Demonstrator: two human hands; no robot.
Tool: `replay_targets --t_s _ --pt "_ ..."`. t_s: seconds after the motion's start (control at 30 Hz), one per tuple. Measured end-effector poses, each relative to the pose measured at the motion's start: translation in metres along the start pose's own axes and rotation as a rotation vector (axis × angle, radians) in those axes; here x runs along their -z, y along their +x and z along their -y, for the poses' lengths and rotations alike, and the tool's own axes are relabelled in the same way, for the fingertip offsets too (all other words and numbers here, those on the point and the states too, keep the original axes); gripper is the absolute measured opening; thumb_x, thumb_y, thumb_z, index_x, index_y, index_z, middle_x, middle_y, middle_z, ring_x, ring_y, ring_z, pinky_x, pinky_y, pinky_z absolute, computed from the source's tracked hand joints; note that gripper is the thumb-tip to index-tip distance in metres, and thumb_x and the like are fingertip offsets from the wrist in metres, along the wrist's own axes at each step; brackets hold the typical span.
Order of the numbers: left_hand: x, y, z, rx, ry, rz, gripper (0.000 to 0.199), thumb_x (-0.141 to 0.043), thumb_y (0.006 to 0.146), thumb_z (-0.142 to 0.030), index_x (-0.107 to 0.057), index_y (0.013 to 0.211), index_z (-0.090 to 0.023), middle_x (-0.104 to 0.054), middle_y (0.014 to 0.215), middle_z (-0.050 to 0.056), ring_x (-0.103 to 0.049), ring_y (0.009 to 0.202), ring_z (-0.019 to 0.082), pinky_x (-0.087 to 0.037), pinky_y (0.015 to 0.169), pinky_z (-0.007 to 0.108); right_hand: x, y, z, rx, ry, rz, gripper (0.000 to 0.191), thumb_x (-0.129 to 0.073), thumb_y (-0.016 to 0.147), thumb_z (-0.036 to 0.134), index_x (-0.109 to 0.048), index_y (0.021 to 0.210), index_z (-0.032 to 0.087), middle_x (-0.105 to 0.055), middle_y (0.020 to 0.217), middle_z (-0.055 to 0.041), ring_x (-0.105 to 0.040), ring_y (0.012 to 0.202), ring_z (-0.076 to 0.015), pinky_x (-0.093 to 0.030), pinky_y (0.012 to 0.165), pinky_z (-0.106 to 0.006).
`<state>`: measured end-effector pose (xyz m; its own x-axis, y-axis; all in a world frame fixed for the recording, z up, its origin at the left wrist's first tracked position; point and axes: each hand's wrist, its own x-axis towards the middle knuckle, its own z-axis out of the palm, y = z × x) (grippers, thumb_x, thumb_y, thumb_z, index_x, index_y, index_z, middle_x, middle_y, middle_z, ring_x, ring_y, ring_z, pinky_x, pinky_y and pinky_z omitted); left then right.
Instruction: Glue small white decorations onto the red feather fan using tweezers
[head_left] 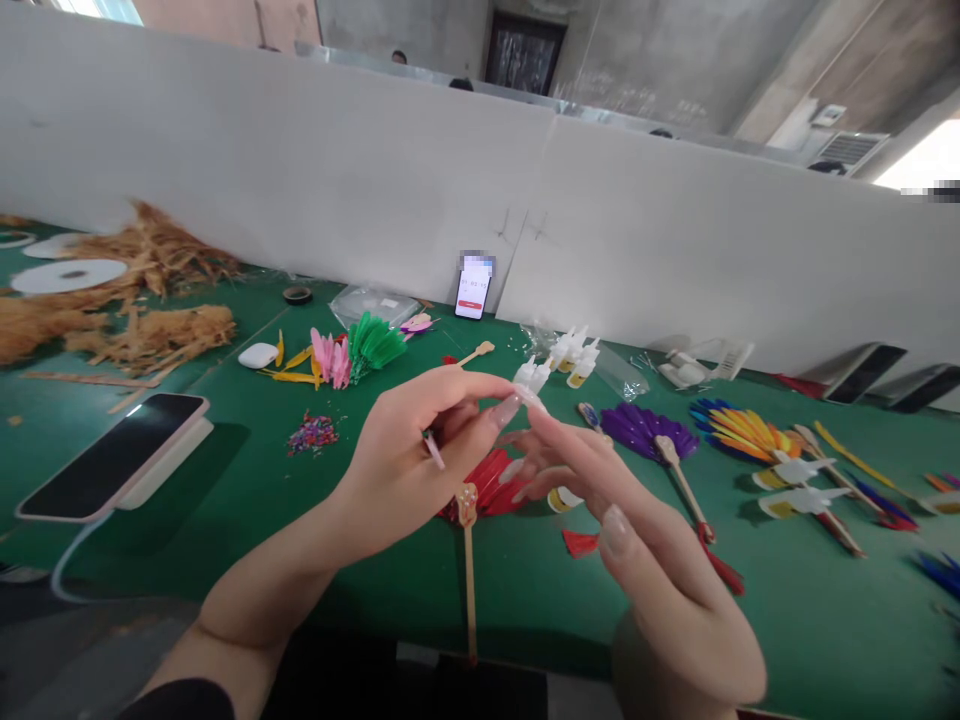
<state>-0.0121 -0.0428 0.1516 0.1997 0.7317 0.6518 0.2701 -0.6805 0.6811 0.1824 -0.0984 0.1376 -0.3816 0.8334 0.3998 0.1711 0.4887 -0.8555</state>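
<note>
Left grip near right grip, red feather fan beneath them

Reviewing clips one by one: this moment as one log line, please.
Left hand: fingertips together, pink strip in grip; right hand: index at left fingertips; between fingertips: unclear; red fan: on table, partly behind hands

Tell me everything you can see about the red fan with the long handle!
The red fan lies on the green table. Its feathery red part spreads from a pale, decorated piece with little specks on it. A long, slim, wooden-looking handle stretches toward the person. The left-hand grip and right-hand grip hide some of the red, so I can't tell whether any finger touches it.
</note>
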Motion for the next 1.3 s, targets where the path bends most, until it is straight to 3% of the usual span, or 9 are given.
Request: replay_targets --t_s 0.2,0.3,0.43,0.57,0.77,0.9,1.07,1.2,1.3 --pt "-0.006 0.001 0.001 0.008 0.008 -0.025 0.009 -0.06 0.087 -0.015 -0.068 0.09 -0.017 -0.043 0.053 -0.008 -0.037 0.047 0.006 -0.032 0.043 0.02 0.005 0.006 0.004 0.077 -0.22 0.123 0.054 -0.039 0.103 0.028 -0.022 0.153 0.04 -0.036 0.155 0.0091 -0.036 0.142 -0.0098 -0.036 0.114 -0.018" --pt "-0.008 0.001 0.002 0.025 -0.016 -0.046 0.008 -0.06 0.087 -0.016 -0.068 0.089 -0.015 -0.044 0.053 -0.007 -0.038 0.047 0.006 -0.032 0.043 0.02 0.007 0.008 0.005 0.101 -0.316 0.153 0.059 -0.041 0.102 0.029 -0.015 0.154 0.039 -0.039 0.152 0.0065 -0.038 0.141 -0.0093 -0.036 0.114 -0.018" --pt "-0.009 0.001 0.005 0.051 -0.077 -0.049 0.007 -0.06 0.086 -0.014 -0.066 0.087 -0.016 -0.039 0.053 -0.008 -0.035 0.046 0.006 -0.03 0.042 0.019 0.006 0.008 0.005 0.097 -0.369 0.137 0.058 -0.041 0.102 0.034 -0.018 0.155 0.035 -0.042 0.15 0.0026 -0.034 0.143 -0.0116 -0.038 0.113 -0.019" --pt "-0.009 0.003 0.006 0.03 -0.062 -0.052 0.011 -0.061 0.083 -0.01 -0.067 0.087 -0.017 -0.035 0.053 -0.009 -0.033 0.046 0.005 -0.029 0.042 0.019 0.009 0.006 0.006 0.08 -0.276 0.125 0.055 -0.039 0.102 0.037 -0.021 0.154 0.034 -0.037 0.155 0.0024 -0.036 0.143 -0.015 -0.038 0.114 -0.024" --pt "-0.006 0.003 0.004 0.088 -0.138 -0.005 0.01 -0.062 0.088 -0.018 -0.071 0.092 -0.019 -0.042 0.054 -0.007 -0.037 0.048 0.006 -0.032 0.044 0.017 0.017 -0.003 0.007 -0.013 -0.047 0.065 0.052 -0.027 0.101 0.049 -0.031 0.151 0.036 -0.047 0.15 -0.0007 -0.045 0.137 -0.0251 -0.039 0.115 -0.043" --pt "-0.003 0.0 0.002 0.254 -0.287 0.097 0.017 -0.059 0.093 -0.027 -0.072 0.104 -0.028 -0.045 0.057 -0.005 -0.035 0.05 0.006 -0.028 0.043 0.017 0.016 -0.004 0.007 -0.076 0.018 -0.017 0.053 -0.024 0.1 0.053 -0.04 0.148 0.035 -0.054 0.143 -0.0039 -0.048 0.135 -0.0296 -0.05 0.104 -0.048" --pt "-0.001 0.002 0.002 0.457 -0.534 0.188 0.014 -0.064 0.09 -0.033 -0.074 0.1 -0.029 -0.035 0.053 -0.007 -0.023 0.046 0.005 -0.015 0.04 0.019 0.011 0.004 0.002 0.051 -0.042 -0.191 0.043 -0.033 0.103 0.039 -0.048 0.143 0.033 -0.065 0.125 -0.0053 -0.063 0.113 -0.0223 -0.059 0.088 -0.036" --pt "-0.001 0.006 0.001 0.537 -0.786 0.267 0.024 -0.055 0.096 -0.038 -0.075 0.103 -0.026 -0.025 0.052 -0.008 -0.019 0.044 0.004 -0.014 0.039 0.019 0.003 0.018 -0.006 0.201 -0.401 -0.49 0.047 -0.069 0.087 0.023 -0.059 0.132 0.031 -0.064 0.117 -0.0041 -0.064 0.1 -0.0177 -0.058 0.082 -0.029" --pt "0.0 0.006 -0.002 0.587 -0.91 0.341 0.037 -0.045 0.099 -0.045 -0.075 0.106 -0.024 -0.019 0.058 -0.008 -0.014 0.044 0.004 -0.013 0.039 0.019 -0.002 0.027 -0.012 0.416 -0.668 -0.631 0.048 -0.075 0.079 0.012 -0.065 0.124 0.025 -0.065 0.113 -0.0071 -0.063 0.103 -0.021 -0.057 0.082 -0.033"
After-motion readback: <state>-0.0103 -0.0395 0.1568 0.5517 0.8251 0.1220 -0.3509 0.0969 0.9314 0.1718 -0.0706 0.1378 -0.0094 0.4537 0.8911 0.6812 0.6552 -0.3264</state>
